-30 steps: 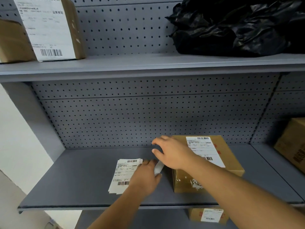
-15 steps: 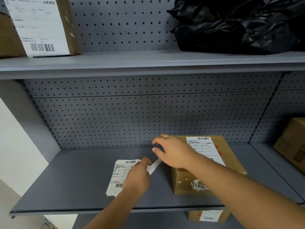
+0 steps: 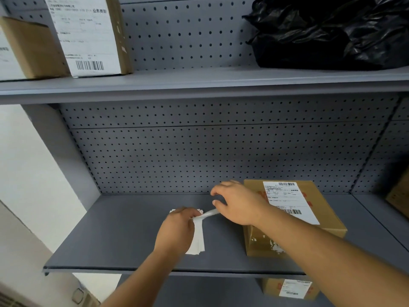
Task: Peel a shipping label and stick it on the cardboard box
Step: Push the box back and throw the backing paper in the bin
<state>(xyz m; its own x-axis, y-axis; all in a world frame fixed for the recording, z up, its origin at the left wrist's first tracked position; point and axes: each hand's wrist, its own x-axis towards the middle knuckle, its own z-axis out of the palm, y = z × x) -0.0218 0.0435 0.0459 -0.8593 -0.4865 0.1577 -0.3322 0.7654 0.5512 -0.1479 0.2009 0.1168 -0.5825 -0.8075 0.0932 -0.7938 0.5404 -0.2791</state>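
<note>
Head view: both hands, left (image 3: 177,231) and right (image 3: 238,203), pinch a label strip (image 3: 208,213); box label (image 3: 287,201) text unreadable.

five cardboard boxes (image 3: 294,218), one label stack (image 3: 198,238), two hands (image 3: 177,231)

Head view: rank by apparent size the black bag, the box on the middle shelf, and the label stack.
1. Black bag, partly cut off by the frame.
2. Cardboard box on the middle shelf; nearer the camera, so its true rank against the bag is unsure.
3. Label stack, mostly covered by the left hand.
</note>
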